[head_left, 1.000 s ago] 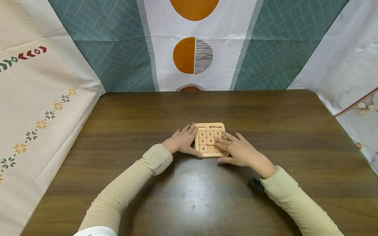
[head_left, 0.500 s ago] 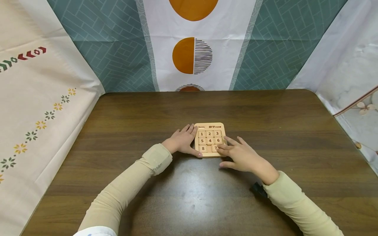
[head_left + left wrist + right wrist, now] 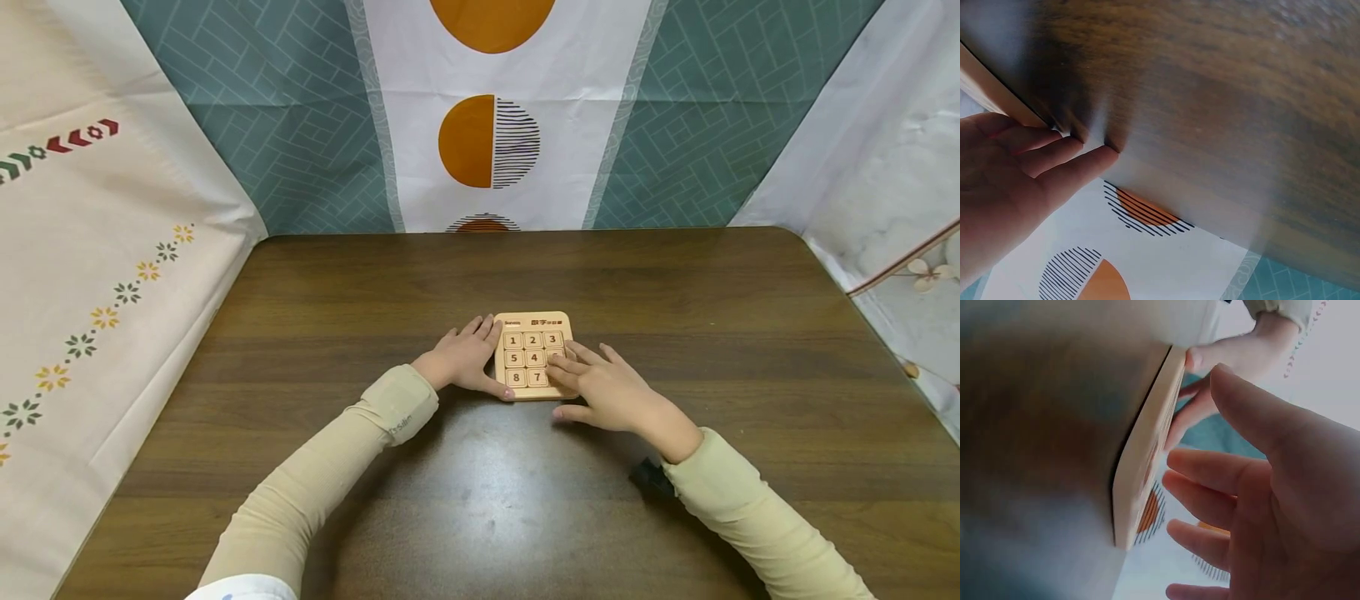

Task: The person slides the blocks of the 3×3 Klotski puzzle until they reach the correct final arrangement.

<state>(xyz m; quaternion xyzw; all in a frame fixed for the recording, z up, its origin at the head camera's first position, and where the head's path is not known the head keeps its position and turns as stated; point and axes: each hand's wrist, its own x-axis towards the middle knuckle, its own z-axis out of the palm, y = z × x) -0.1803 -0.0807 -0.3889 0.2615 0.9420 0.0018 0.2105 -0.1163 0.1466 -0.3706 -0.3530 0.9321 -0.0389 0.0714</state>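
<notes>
A wooden number sliding puzzle [image 3: 540,322] lies flat on the table. Visible tiles read 1, 2, 3 along the top, then 5 and 4, then 8 and a 7 tile [image 3: 536,377] side by side. My left hand [image 3: 471,357] rests along the puzzle's left side, thumb at the near corner and outstretched fingers by the far corner. Over the right column, my right hand [image 3: 607,387] has its extended fingertips on the tiles, covering most of the middle-right tile and the bottom-right spot. The right wrist view shows the puzzle's edge [image 3: 1141,456] beyond these fingers, thumb apart.
The brown wooden table [image 3: 360,283] spreads around the puzzle. A patterned cloth [image 3: 315,125] hangs behind its far edge, with a pale embroidered cloth [image 3: 112,250] on the left. A small black object [image 3: 651,477] shows at the right cuff.
The 7 tile has slid left until beside the 8. My right hand first drew back toward me, then shifted slightly left and forward. My left hand has stayed in place.
</notes>
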